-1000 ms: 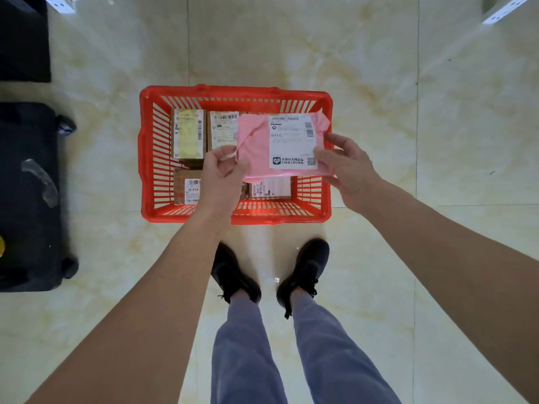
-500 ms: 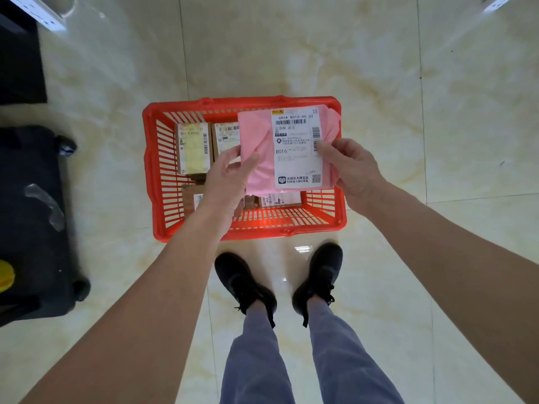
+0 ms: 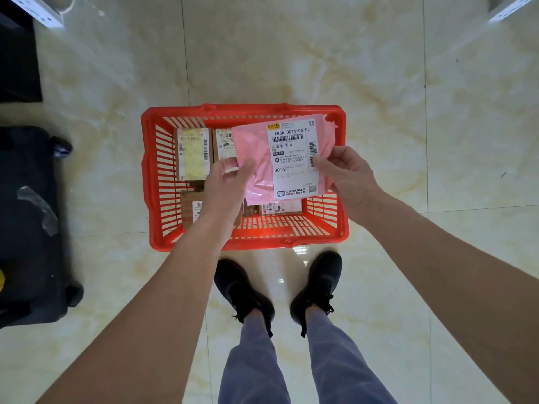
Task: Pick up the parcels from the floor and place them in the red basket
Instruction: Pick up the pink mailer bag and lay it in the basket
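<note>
A red slatted basket [image 3: 151, 182] stands on the floor just ahead of my feet. Inside it lie several brown cardboard parcels with white labels, one at the back left [image 3: 193, 154]. Above the basket's right half I hold a pink plastic mailer parcel [image 3: 256, 158] with a large white shipping label facing me. My left hand [image 3: 226, 185] pinches its left edge and my right hand [image 3: 345, 170] grips its right edge. The mailer hides part of the parcels beneath it.
A black wheeled suitcase [image 3: 26, 225] lies on the floor at the left. A dark mat or cabinet [image 3: 17, 62] sits at the back left. My black shoes [image 3: 245, 290] stand just behind the basket on glossy beige tiles.
The pink mailer has turned from lying flat and sideways to upright with its label facing me. Both hands kept hold of it, and the basket appears farther away as my view rose.
</note>
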